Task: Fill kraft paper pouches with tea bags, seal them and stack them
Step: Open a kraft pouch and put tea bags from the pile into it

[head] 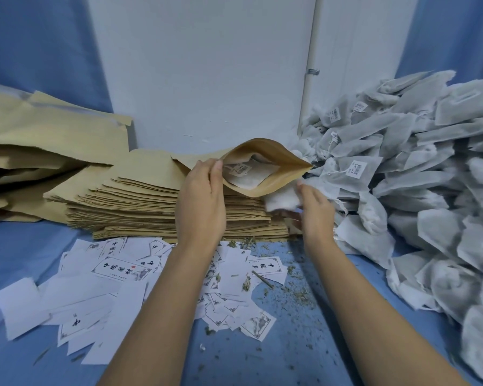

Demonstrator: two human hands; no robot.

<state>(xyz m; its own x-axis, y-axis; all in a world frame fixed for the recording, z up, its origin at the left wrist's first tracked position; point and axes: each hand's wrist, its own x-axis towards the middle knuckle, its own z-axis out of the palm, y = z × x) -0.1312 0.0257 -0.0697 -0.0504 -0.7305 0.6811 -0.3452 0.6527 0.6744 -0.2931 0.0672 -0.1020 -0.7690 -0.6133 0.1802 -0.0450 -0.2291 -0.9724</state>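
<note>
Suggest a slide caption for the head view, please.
Left hand holds pouch open; right hand holds tea bag beside it.

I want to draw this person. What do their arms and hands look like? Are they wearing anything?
Both arms are bare right down to the picture's bottom edge; no sleeves show. The left hand and the right hand wear no gloves, and no ring, watch or bracelet can be seen. The right hand is blurred, so small details there are unclear.
</note>
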